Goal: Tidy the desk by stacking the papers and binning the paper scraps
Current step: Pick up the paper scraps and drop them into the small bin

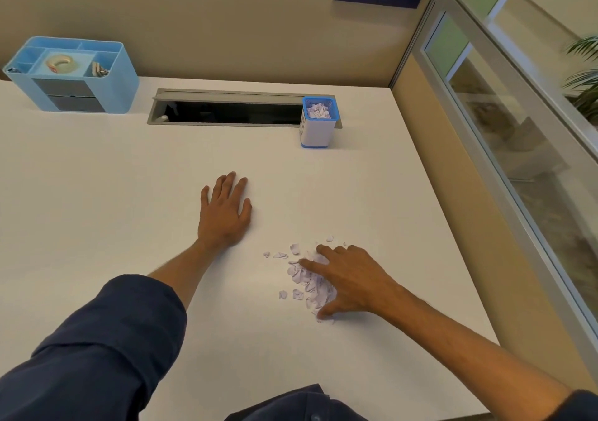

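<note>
A heap of small white paper scraps point(305, 283) lies on the white desk point(97, 194) near its right side. My right hand point(349, 279) rests on the heap with fingers spread over the scraps. A few loose scraps point(280, 255) lie just left and beyond it. My left hand point(225, 211) lies flat on the bare desk, fingers straight, to the left of the heap and apart from it. A small blue-rimmed white bin point(318, 129) stands further back with scraps point(318, 111) inside it. No paper stack is in view.
A light blue desk organiser point(106, 84) with a tape roll stands at the back left. An open cable slot point(226, 111) runs along the back of the desk, beside the bin. Beige partition walls close the back and right, with glass beyond.
</note>
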